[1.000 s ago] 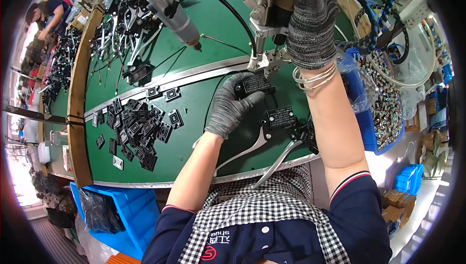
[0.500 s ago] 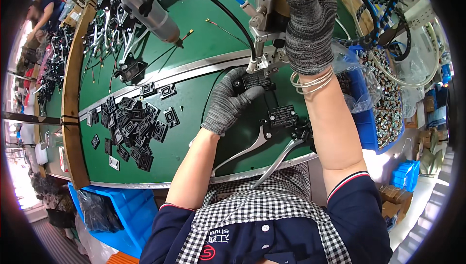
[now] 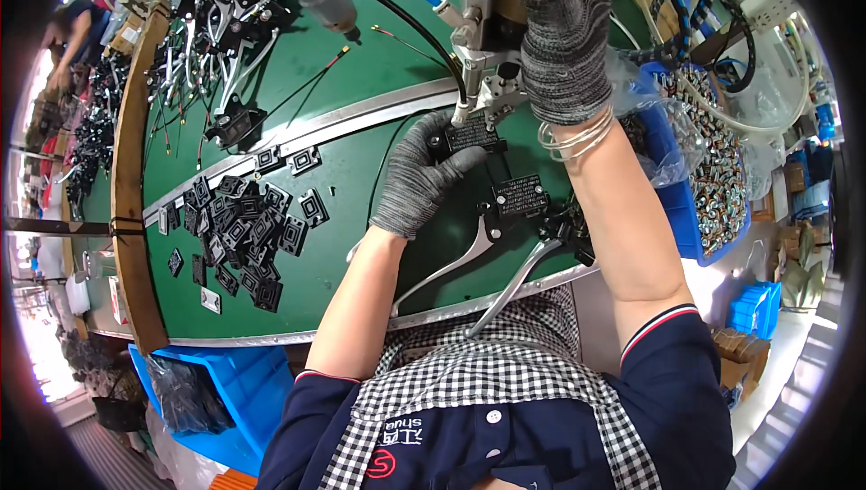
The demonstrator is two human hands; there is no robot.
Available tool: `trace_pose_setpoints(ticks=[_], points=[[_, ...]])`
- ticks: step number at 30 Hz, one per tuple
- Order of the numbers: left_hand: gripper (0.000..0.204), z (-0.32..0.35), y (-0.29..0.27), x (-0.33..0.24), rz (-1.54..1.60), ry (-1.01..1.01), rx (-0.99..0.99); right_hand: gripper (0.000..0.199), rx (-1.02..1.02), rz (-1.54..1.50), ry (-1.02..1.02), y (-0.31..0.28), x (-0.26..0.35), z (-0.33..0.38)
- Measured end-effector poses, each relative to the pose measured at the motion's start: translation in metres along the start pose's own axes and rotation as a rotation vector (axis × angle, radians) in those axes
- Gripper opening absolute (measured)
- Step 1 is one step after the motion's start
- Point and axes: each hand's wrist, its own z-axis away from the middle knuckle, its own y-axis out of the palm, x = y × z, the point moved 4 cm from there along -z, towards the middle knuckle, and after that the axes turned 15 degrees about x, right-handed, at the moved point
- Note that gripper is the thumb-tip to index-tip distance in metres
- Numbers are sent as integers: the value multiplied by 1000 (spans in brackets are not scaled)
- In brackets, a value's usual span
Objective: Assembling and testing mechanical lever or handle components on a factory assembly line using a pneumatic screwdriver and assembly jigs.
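Note:
My left hand (image 3: 417, 174), in a grey knit glove, is closed round a brake lever assembly, gripping its black reservoir (image 3: 473, 137). That reservoir sits directly under the metal tip of an upright fixture (image 3: 480, 98). A silver lever end shows beside my left wrist. My right hand (image 3: 564, 35), also gloved, is raised beside the fixture's upright column; its fingertips run off the top edge, so their grip is hidden. Nearer me lies a second brake lever assembly (image 3: 520, 194) with a black lidded reservoir and a silver lever. Another silver lever (image 3: 514, 287) reaches over the table edge.
Black rectangular covers (image 3: 244, 228) lie piled on the green table at left. A pneumatic screwdriver (image 3: 329, 3) hangs above lever assemblies (image 3: 225, 21) at back left. A blue bin (image 3: 683, 219) of small metal parts stands right. A metal rail (image 3: 361, 120) crosses the table.
The whole view has shifted slightly. The hanging screwdriver has swung up and to the right relative to the table. My left hand keeps its grip on the brake lever assembly; my right hand stays raised.

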Motion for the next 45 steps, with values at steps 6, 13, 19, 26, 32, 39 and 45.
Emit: trace_pose_setpoints(ticks=[6,13,19,26,32,39,45], points=[[50,7,0,-13,-27,-55,-18,45,83,-86,1,-4,35,-19],[59,4,0,-15,-49,-55,-45,46,119,-25,17,24,9,-29],[63,7,-1,-15,-73,12,10,46,46,25,-19,37,1,-16],[69,5,-1,-11,-13,-80,14,47,-20,64,-45,37,-1,-7],[61,2,-2,-8,-57,63,-34,47,-13,88,-39,38,-3,-4],[55,2,-3,-13,-126,75,-30,48,10,130,-26,41,-5,-5],[58,2,6,-7,-61,53,-68,48,94,274,33,21,0,-24]])
